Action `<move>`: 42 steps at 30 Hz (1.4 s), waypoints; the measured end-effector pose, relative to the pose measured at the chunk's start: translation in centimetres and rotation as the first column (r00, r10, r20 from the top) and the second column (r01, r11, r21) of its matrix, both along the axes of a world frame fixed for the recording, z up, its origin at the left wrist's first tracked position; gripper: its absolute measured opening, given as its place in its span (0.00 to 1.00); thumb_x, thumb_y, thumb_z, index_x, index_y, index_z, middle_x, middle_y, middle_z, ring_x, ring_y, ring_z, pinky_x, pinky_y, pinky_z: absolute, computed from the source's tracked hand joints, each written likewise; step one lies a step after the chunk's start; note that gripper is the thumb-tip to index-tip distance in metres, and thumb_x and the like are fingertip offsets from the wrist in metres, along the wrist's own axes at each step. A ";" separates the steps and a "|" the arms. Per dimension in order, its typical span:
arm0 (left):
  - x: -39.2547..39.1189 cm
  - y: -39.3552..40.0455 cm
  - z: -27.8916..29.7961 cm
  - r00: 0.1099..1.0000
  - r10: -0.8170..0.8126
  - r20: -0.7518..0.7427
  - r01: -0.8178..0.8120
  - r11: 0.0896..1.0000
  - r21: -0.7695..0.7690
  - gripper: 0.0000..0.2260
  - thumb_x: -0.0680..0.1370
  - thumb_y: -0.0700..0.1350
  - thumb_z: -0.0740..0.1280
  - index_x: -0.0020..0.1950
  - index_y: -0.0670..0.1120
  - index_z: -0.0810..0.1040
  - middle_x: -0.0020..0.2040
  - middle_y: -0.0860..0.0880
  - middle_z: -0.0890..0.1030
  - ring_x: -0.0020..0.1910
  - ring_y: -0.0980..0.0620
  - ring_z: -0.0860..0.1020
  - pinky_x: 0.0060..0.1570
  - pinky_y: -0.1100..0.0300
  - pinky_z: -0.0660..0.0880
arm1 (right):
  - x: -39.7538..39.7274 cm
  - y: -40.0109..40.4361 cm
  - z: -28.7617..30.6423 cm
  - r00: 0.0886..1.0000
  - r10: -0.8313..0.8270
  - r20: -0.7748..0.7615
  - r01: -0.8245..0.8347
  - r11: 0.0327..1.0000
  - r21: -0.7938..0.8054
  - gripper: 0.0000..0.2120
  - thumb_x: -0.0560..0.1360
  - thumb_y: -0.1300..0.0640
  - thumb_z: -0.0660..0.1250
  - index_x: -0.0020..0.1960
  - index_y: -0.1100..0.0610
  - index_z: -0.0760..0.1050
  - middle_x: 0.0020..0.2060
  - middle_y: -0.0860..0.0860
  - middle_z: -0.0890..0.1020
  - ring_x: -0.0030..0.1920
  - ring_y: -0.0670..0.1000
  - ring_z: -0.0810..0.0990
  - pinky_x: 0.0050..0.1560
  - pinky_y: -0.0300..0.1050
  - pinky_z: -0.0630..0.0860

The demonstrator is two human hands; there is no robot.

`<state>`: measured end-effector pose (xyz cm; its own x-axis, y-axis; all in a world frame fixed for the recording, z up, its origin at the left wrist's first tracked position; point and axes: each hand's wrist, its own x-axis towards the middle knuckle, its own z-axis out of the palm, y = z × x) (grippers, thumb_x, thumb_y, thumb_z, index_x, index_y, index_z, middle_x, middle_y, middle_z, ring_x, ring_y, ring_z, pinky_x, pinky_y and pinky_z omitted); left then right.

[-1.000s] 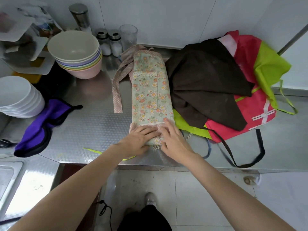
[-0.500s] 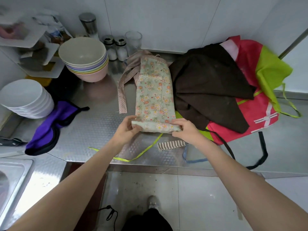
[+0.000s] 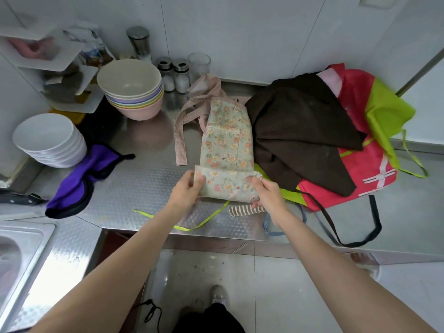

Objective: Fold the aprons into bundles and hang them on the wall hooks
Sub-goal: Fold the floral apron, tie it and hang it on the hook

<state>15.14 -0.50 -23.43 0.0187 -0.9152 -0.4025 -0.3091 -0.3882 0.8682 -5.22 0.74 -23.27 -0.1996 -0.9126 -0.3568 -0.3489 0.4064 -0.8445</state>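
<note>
Green floral cotton apron (image 3: 227,150) lies lengthwise on the steel counter (image 3: 144,188), its near end rolled. Left hand (image 3: 186,191) and right hand (image 3: 266,193) each pinch a roll end. Advise even tension, edges aligned, rolling away from both grips.

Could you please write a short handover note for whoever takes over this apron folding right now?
Left hand and right hand each grip one end of the roll started at the near end of the floral apron on the steel counter.
Brown apron lies unfolded on the red and green aprons to the right; purple apron is crumpled at left.
Done: floral apron folded narrow, rolling begun.
Left: finish the roll, hang it, then the others. No hooks in view.
</note>
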 end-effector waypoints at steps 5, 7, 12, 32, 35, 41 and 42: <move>-0.7 1.7 -1.2 0.999 0.020 -0.031 -0.018 0.998 0.068 0.10 0.80 0.47 0.61 0.54 0.40 0.72 0.52 0.40 0.77 0.44 0.46 0.77 0.47 0.50 0.79 | 0.3 0.6 -1.7 0.995 -0.098 -0.034 0.102 0.988 0.114 0.16 0.81 0.50 0.56 0.54 0.59 0.77 0.30 0.55 0.71 0.22 0.51 0.72 0.39 0.56 0.77; -1.0 2.0 -1.5 0.997 0.000 0.083 -0.002 1.000 0.023 0.12 0.80 0.48 0.59 0.51 0.39 0.72 0.45 0.42 0.77 0.40 0.44 0.77 0.45 0.48 0.78 | 0.6 0.9 -2.2 0.992 -0.098 -0.078 0.108 0.985 0.133 0.17 0.81 0.50 0.55 0.55 0.60 0.78 0.28 0.54 0.73 0.21 0.51 0.71 0.29 0.47 0.73; -1.4 2.1 -2.1 0.951 -0.038 0.306 0.065 0.995 -0.078 0.11 0.80 0.43 0.59 0.39 0.41 0.66 0.33 0.49 0.70 0.39 0.46 0.68 0.35 0.58 0.58 | 0.6 0.7 -2.4 0.949 -0.005 -0.316 0.032 0.996 0.078 0.22 0.82 0.51 0.52 0.51 0.64 0.79 0.32 0.59 0.76 0.35 0.58 0.77 0.36 0.46 0.66; -3.2 1.5 -2.1 0.050 -0.506 0.861 0.857 0.464 0.224 0.23 0.83 0.53 0.45 0.74 0.61 0.36 0.76 0.52 0.34 0.74 0.40 0.35 0.72 0.43 0.41 | 0.1 0.2 -1.7 0.844 -0.004 -0.536 0.075 0.991 0.112 0.14 0.80 0.53 0.59 0.56 0.65 0.72 0.53 0.62 0.79 0.55 0.61 0.78 0.46 0.47 0.71; -3.5 1.5 -2.3 0.018 -0.505 0.863 0.830 0.488 0.269 0.24 0.82 0.55 0.45 0.72 0.63 0.32 0.75 0.49 0.30 0.73 0.36 0.35 0.72 0.41 0.42 | 0.1 0.5 -1.1 0.868 -0.010 -0.497 0.067 0.993 0.097 0.10 0.78 0.57 0.62 0.56 0.62 0.71 0.52 0.61 0.80 0.55 0.61 0.77 0.49 0.48 0.72; -2.8 0.7 -2.1 0.004 -0.500 0.866 0.845 0.465 0.264 0.28 0.81 0.57 0.50 0.70 0.66 0.31 0.76 0.49 0.34 0.74 0.38 0.42 0.73 0.45 0.51 | 1.0 0.4 -0.1 0.624 0.155 -0.766 -0.197 0.980 0.037 0.11 0.78 0.64 0.61 0.59 0.60 0.65 0.53 0.61 0.76 0.53 0.62 0.76 0.44 0.51 0.72; -2.2 0.3 -2.2 0.005 -0.488 0.873 0.849 0.463 0.254 0.31 0.81 0.55 0.52 0.68 0.67 0.28 0.76 0.48 0.35 0.74 0.39 0.45 0.72 0.46 0.53 | 1.0 0.6 -0.1 0.538 0.152 -0.829 -0.334 0.941 -0.045 0.15 0.75 0.65 0.64 0.60 0.61 0.67 0.55 0.60 0.75 0.53 0.62 0.75 0.46 0.52 0.74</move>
<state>12.89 -0.19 -25.58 -0.5648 -0.7306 -0.3837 -0.7896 0.6136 -0.0060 -4.22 1.30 -23.33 -0.0783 -0.9969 0.0075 -0.9770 0.0752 -0.1994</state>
